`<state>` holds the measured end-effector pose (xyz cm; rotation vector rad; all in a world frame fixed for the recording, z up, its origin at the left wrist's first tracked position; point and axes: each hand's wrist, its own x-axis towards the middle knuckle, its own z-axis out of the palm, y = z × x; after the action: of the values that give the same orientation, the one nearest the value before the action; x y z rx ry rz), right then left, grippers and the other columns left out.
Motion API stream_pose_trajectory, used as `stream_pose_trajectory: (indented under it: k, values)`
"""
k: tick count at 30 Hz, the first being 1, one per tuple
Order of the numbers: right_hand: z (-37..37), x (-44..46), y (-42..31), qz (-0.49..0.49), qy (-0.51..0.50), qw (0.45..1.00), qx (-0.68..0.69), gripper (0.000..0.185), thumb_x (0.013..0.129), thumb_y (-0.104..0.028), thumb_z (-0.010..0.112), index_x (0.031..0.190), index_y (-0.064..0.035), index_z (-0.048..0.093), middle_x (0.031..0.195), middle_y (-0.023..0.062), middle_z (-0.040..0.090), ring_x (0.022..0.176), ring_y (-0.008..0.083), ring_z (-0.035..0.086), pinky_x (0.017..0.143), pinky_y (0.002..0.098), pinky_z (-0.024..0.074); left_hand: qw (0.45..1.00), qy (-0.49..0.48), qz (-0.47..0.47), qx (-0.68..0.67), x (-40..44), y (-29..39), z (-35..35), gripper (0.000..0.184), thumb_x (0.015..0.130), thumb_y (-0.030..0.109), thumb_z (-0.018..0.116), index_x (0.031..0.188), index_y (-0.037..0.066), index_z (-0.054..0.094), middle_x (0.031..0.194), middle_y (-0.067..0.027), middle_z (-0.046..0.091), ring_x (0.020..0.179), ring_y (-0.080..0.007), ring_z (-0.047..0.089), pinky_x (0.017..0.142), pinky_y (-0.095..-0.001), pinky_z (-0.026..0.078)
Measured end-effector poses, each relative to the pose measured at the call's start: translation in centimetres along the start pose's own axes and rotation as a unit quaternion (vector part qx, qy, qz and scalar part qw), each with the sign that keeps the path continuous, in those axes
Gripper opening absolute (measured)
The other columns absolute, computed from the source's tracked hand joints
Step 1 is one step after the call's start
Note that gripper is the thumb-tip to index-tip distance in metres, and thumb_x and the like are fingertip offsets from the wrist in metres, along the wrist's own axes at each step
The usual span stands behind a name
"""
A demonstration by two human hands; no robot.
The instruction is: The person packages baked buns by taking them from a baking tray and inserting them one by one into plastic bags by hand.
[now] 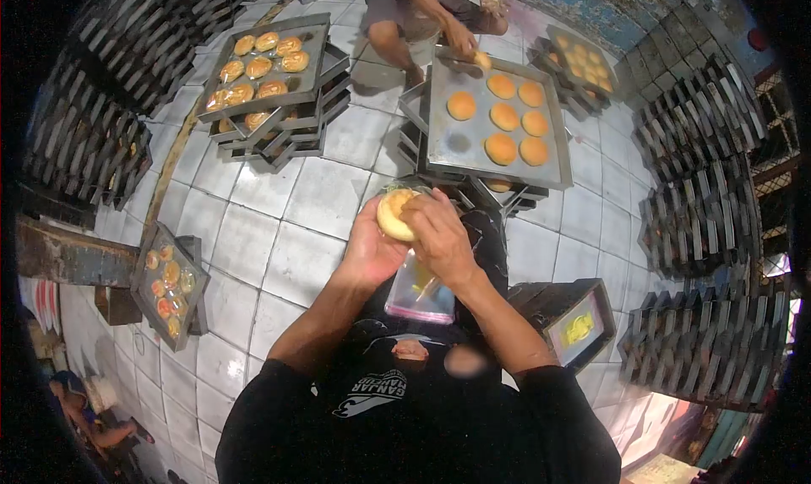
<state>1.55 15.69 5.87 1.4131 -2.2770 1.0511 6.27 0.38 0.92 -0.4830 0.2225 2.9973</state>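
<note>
A round, pale golden bun (392, 219) is held up over my lap. My left hand (372, 249) cups it from the left and below, fingers curled around its side. From the right, my right hand (443, 237) presses bent fingers against the bun's face; its fingertips are partly hidden. Beneath my hands, a stack of clear plastic bags (427, 302) with a pink edge lies on my lap. Just ahead stands a metal tray (473, 165) with several golden buns (504, 116), on top of more stacked trays.
At front left, stacked trays (325, 40) hold wrapped buns (258, 67). Another person's hand (460, 40) holds a bun over the front tray. A box (604, 332) with yellow pieces stands at my right. Tall tray stacks (701, 201) line both sides. Another bun tray (145, 269) is left.
</note>
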Motion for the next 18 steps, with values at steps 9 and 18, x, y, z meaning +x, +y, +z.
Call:
stream_pose_trajectory:
  k: [9, 18]
  values:
    - [1.3, -1.2, -0.4, 0.069, -0.073, 0.994, -0.048, 0.057, 0.09, 0.0, 0.056, 0.147, -0.0028, 0.048, 0.146, 0.0226, 0.054, 0.143, 0.0381, 0.046, 0.121, 0.0605, 0.0269, 0.961, 0.041, 0.125, 0.243, -2.7, -4.2, 2.4, 0.05, 0.111, 0.038, 0.041, 0.151, 0.008, 0.042, 0.154, -0.0102, 0.048, 0.141, -0.0248, 0.047, 0.119, -0.0435, 0.037]
    - [0.9, 2.0, 1.2, 0.092, -0.101, 0.989, -0.06, 0.05, 0.09, -0.007, 0.061, 0.14, -0.0068, 0.055, 0.133, 0.0172, 0.063, 0.131, 0.0343, 0.056, 0.119, 0.0608, 0.029, 0.98, 0.036, 0.166, 0.104, 2.6, -2.1, 1.5, 0.05, 0.106, 0.048, 0.044, 0.132, 0.008, 0.059, 0.134, -0.0123, 0.063, 0.121, -0.0259, 0.062, 0.107, -0.0411, 0.048]
